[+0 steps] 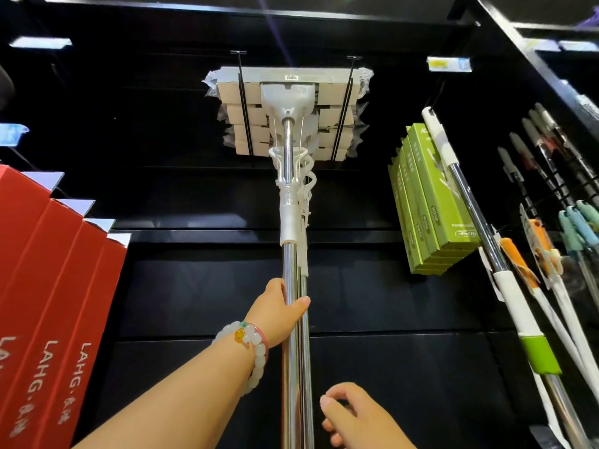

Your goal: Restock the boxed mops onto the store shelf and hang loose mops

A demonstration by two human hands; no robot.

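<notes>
The right hand (pixel 359 416) is low near the camera, its fingers loosely curled and holding nothing, just beside the chrome pole of the mop (pixel 289 196). The left hand (pixel 281 311) grips this pole higher, thumb across it. The mop head hangs on two black hooks (pixel 243 102) of the shelf wall (pixel 181 196), between red boxes (pixel 48 286) and green boxes (pixel 431 202).

We see two bare forearms and hands, with no sleeves reaching into view. Just below our left hand (pixel 278 311), the wrist wears a bracelet (pixel 256 354) of round, milky white beads, wound so that two rows of beads show side by side. Among them sits a single orange bead (pixel 239 335) with a small green knot above it. A thin pink band (pixel 263 337) lies against the beads on the side nearest the hand. Our right hand (pixel 358 418) wears nothing that we can make out, and its fingernails are short and unpainted.
</notes>
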